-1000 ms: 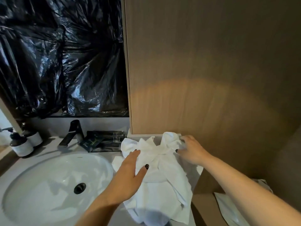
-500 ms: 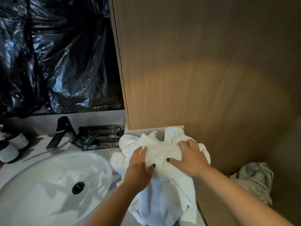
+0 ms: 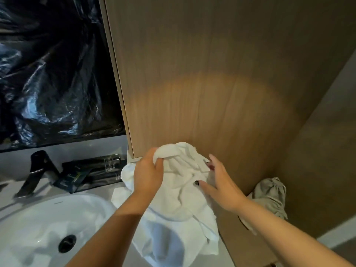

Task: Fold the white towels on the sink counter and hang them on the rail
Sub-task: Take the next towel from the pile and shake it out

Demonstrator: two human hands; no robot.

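A heap of crumpled white towels lies on the sink counter, to the right of the basin, and hangs over the counter's front edge. My left hand grips a bunched fold at the top of the heap and holds it raised. My right hand lies against the heap's right side with its fingers spread and straight. No rail is in view.
The white basin with its dark drain fills the lower left. A black faucet and dark packets stand behind it. A wooden panel rises behind the towels. Grey crumpled cloth lies low at the right.
My left hand has closed on a fold of towel and lifted it. My right hand has slid off the top of the heap to its right side, fingers spread.
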